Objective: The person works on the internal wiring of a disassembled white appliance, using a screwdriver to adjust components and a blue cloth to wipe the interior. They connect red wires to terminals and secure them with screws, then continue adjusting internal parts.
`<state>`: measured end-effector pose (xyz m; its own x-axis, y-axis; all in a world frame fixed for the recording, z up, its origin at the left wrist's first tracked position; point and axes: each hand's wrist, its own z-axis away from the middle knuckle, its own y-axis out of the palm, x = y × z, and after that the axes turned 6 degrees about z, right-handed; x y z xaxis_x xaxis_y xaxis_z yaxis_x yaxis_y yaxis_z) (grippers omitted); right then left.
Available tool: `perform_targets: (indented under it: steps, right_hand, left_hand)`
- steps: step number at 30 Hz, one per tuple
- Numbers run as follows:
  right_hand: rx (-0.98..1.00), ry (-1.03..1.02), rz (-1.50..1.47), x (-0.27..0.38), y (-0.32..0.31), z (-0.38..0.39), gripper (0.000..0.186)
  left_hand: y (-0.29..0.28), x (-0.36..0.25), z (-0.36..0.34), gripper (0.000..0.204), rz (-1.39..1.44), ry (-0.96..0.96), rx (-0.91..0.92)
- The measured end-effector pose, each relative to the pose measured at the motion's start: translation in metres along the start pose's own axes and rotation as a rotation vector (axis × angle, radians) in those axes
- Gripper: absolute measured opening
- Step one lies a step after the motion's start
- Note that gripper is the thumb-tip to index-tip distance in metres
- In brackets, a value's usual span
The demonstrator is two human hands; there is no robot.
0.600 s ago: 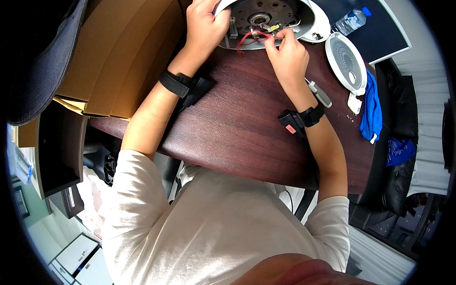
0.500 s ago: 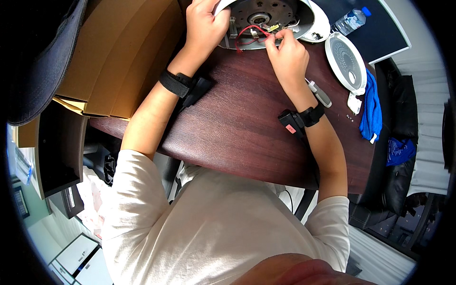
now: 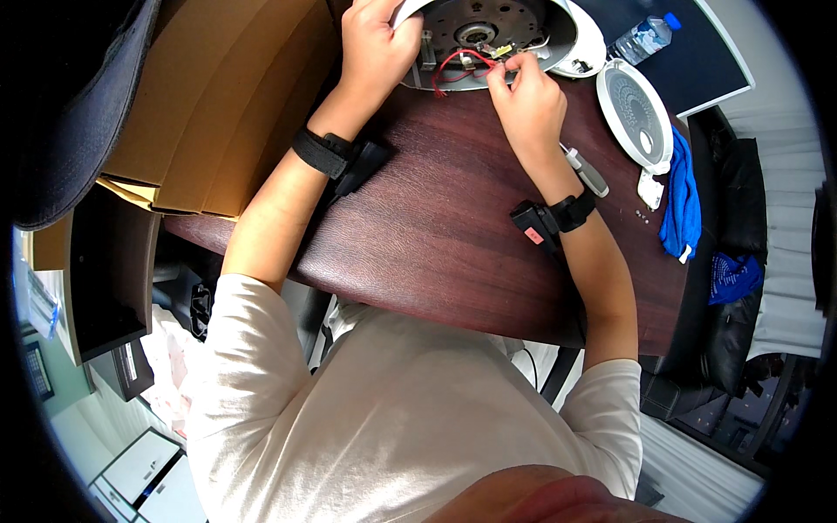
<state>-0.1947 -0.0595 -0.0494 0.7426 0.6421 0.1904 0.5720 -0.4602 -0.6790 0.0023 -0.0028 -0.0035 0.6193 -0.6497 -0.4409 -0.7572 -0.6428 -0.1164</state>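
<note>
A white appliance housing [image 3: 571, 44], which looks like a rice cooker's, lies on its side at the far edge of the view with its inside facing me. Within it sit a dark round metal plate [image 3: 514, 22] and several wires. My left hand [image 3: 381, 44] is closed around the housing's upper left rim. At the opening's lower edge, my right hand [image 3: 529, 96] pinches a red wire [image 3: 449, 59] between thumb and forefinger; its fingertips partly hide the wire's end. A grey-handled screwdriver [image 3: 588, 173] lies beside my right wrist.
A cardboard box [image 3: 218, 96] stands left of my left arm. To the right are an oval white lid [image 3: 635, 113], a blue cloth [image 3: 682, 196], small loose bits [image 3: 643, 215] and a water bottle [image 3: 643, 40]. The dark wooden table [image 3: 436, 227] ends in front of me.
</note>
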Motion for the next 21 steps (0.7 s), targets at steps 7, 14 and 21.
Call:
perform_targets:
  steps: [7, 14, 21]
  right_hand:
    - [-0.015, 0.0, -0.024, 0.0, 0.003, 0.0, 0.019]
    - [0.009, -0.012, 0.006, 0.001, -0.002, -0.001, 0.019]
    - [0.005, -0.011, -0.015, 0.002, -0.001, -0.001, 0.018]
  left_hand:
    - [-0.001, -0.003, -0.001, 0.059, 0.004, -0.018, 0.005]
    - [-0.002, -0.01, -0.001, 0.059, 0.006, -0.052, 0.019]
    - [-0.001, -0.007, -0.001, 0.058, 0.0, -0.033, 0.009]
